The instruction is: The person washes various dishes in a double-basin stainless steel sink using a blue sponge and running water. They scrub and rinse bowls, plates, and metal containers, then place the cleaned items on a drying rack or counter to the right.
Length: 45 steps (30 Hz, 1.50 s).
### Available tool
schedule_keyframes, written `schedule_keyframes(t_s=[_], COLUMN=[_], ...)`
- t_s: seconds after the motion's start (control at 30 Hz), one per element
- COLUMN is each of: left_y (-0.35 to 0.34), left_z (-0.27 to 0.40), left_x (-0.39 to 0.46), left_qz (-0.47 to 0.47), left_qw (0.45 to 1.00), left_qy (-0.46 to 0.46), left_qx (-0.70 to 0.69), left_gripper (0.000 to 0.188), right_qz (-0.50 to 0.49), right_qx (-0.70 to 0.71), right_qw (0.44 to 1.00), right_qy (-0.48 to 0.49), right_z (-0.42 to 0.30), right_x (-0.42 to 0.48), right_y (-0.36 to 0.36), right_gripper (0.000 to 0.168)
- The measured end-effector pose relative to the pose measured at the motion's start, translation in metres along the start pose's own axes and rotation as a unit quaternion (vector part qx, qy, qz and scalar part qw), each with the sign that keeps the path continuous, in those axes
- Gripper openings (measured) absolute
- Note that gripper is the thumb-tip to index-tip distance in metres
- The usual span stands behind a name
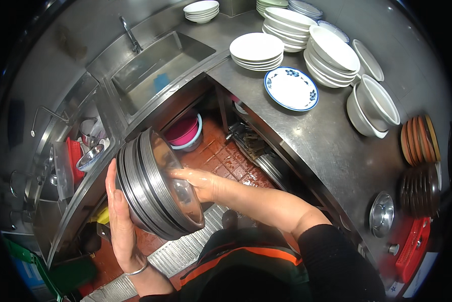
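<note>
Between my two hands is a tilted stack of nested metal bowls [150, 185], held over the floor in front of my body. My left hand [121, 219], with a silver bangle at the wrist, presses its fingers against the outer side and base of the stack. My right hand [195, 183] grips the stack from its open side, the fingers partly hidden at the inner bowl. White plates [256, 47] and a blue-rimmed plate with flower patterns [291, 89] lie on the steel counter [309, 139] to the right.
A steel sink [161, 71] holds a blue item. Another basin at left has a red basket [74, 160] and bowls. White oval bowls [373, 105], brown dishes [420, 190] and a red tray [413, 249] line the counter's right. Pink and blue basins [182, 132] sit below on wet tiles.
</note>
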<state>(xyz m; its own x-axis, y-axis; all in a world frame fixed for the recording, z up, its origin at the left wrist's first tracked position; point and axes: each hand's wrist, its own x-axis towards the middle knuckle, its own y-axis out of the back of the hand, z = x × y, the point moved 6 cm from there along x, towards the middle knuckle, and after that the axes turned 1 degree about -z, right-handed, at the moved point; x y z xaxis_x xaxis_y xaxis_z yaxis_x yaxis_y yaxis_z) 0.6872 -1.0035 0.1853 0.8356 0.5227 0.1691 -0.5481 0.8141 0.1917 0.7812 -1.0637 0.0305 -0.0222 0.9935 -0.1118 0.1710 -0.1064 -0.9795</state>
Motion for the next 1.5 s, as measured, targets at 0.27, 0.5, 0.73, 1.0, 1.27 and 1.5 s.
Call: schedule_keyframes(t_s=[0.27,0.5,0.73,1.0,1.27,1.5], left_y=[0.011,-0.008,-0.013,-0.136,-0.383,-0.609], left_z=[0.002,0.0,-0.042,-0.136,-0.093,0.03], left_x=[0.021,0.026,0.03,0.008,-0.042,-0.175], left_qz=[-0.005,-0.007,0.0,-0.076,-0.422,-0.682], left_qw=[0.993,0.995,0.985,0.829,0.696,0.459], left_qy=[-0.01,-0.022,0.067,0.256,0.408,0.436], left_qx=[0.116,0.098,-0.162,-0.491,-0.413,-0.366], left_gripper=[0.083,0.068,0.057,0.063,0.067,0.062], right_qz=[-0.015,0.018,0.134,0.418,0.588,0.741], right_qx=[-0.028,-0.02,-0.065,-0.331,-0.159,-0.108], right_qw=[0.999,0.998,0.982,0.771,0.583,0.258], right_qy=[0.038,0.057,0.117,0.347,0.538,0.611], right_z=[-0.021,-0.028,-0.048,-0.085,-0.035,0.068], right_x=[0.014,0.001,-0.02,-0.191,-0.478,-0.694], right_y=[-0.009,-0.001,0.036,0.049,-0.007,-0.034], right_gripper=[0.033,0.033,0.025,0.049,0.049,0.048])
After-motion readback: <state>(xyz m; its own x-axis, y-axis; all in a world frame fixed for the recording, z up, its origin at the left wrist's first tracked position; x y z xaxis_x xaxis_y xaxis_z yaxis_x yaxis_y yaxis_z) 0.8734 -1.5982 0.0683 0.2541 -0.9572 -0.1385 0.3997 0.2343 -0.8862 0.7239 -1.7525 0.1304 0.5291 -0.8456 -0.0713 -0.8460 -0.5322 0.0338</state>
